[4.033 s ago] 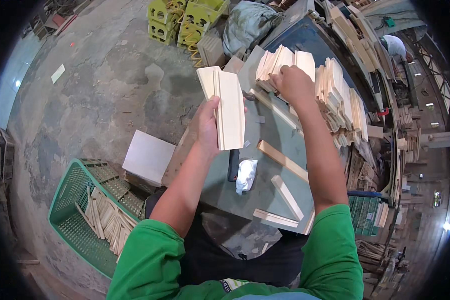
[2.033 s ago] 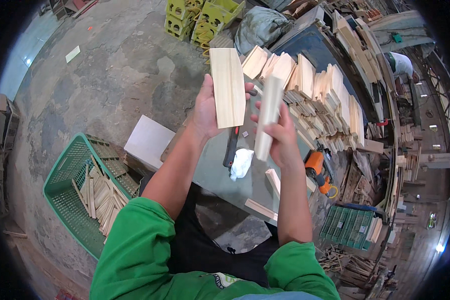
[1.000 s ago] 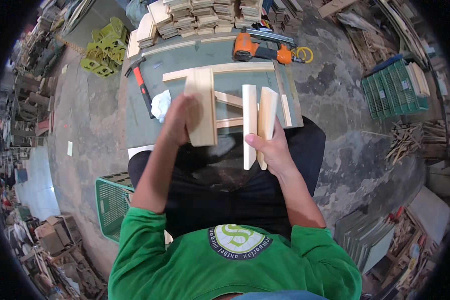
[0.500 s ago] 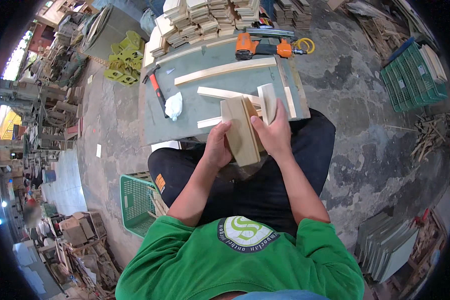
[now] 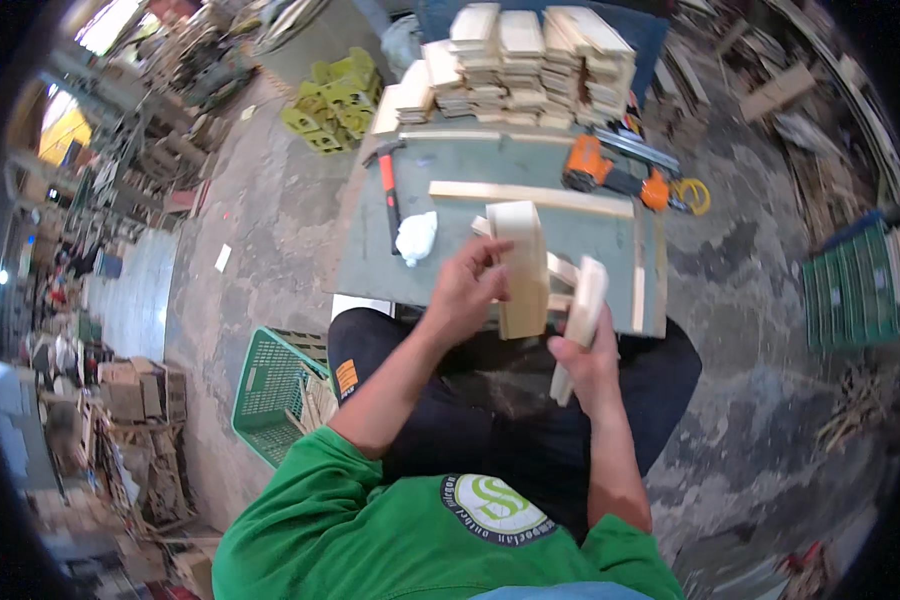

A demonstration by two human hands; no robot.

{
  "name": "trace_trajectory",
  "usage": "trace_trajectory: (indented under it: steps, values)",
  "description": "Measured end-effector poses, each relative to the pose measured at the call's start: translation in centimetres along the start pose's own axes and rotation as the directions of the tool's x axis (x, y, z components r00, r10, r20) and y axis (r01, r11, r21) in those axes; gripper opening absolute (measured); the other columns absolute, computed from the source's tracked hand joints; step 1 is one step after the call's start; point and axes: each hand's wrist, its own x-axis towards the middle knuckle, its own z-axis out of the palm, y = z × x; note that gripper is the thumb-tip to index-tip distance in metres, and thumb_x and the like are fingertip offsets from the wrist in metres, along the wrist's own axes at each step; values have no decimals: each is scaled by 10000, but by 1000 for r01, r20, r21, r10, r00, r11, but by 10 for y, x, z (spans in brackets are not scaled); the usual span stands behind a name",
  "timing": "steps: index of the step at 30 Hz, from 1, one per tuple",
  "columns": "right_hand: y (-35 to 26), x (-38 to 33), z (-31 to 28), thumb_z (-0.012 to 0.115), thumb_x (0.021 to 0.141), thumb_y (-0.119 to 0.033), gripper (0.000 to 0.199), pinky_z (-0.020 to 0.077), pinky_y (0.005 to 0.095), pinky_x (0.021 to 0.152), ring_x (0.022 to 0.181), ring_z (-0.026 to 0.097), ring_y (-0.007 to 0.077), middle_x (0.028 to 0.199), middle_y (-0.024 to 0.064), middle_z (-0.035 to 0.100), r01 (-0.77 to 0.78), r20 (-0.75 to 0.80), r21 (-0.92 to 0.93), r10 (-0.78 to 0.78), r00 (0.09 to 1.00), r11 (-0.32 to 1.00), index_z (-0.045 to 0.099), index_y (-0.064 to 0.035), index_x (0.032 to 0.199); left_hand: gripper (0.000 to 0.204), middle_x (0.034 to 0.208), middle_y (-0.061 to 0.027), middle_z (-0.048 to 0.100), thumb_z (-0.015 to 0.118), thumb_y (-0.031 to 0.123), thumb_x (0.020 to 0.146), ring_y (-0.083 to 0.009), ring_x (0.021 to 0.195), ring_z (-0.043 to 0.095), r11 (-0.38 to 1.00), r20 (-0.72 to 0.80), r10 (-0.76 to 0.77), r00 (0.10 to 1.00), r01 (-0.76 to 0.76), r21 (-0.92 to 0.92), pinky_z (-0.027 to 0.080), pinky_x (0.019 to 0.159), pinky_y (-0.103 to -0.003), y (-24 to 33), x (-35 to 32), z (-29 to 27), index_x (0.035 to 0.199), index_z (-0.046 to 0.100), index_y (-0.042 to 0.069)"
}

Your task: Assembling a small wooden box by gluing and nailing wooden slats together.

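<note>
My right hand (image 5: 594, 365) is wrapped round a short, pale wooden piece (image 5: 582, 310), tilted above my lap. My left hand (image 5: 468, 288) has loosely bent, spread fingers at the left side of a pale wooden block (image 5: 525, 285). Its fingertips overlap the block's edge; whether they press on it is unclear. The block stands upright at the near edge of the grey-green table (image 5: 370, 265), and its lower end is partly hidden. Behind it and to its right, other wooden strips (image 5: 562, 270) show in part.
On the table lie a long wooden strip (image 5: 530, 197), a red-handled hammer (image 5: 389, 195), a white bundle (image 5: 416, 238) and an orange nail gun (image 5: 590, 165). Stacked boards (image 5: 520, 75) stand at the back. A green crate (image 5: 260, 390) sits left of me, another green crate (image 5: 850, 290) far right.
My right hand has drawn the short piece down and away from the block. My left fingers have loosened and shifted up along the block's side. The whole view has turned.
</note>
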Motion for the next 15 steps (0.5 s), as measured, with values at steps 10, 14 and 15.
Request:
trace_trajectory:
  steps: [10,14,15]
  values:
    - [14,-14,-31,712,786,-289,782,587,341,772,1015,617,212,1288,160,571,-317,-6,259,329,944,913,398,31,1427,252,787,-38,651,650,189,926,-120,611,568,952,-530,232,816,-79,295,449,534,-306,74,225,-215,1087,685,-1]
    - [14,-7,-22,722,771,-304,813,593,346,779,1017,627,219,1284,172,570,-336,-29,292,359,933,896,390,32,1434,269,675,-53,643,650,231,902,-131,577,579,928,-551,260,793,-46,371,459,535,-312,77,333,-240,1036,742,17]
    - [15,-5,-24,724,771,-304,818,595,349,782,1019,629,224,1284,175,569,-335,-9,322,357,934,885,386,37,1434,268,656,-59,642,645,237,892,-142,578,590,913,-576,267,772,-10,409,473,550,-325,79,354,-231,1009,749,20]
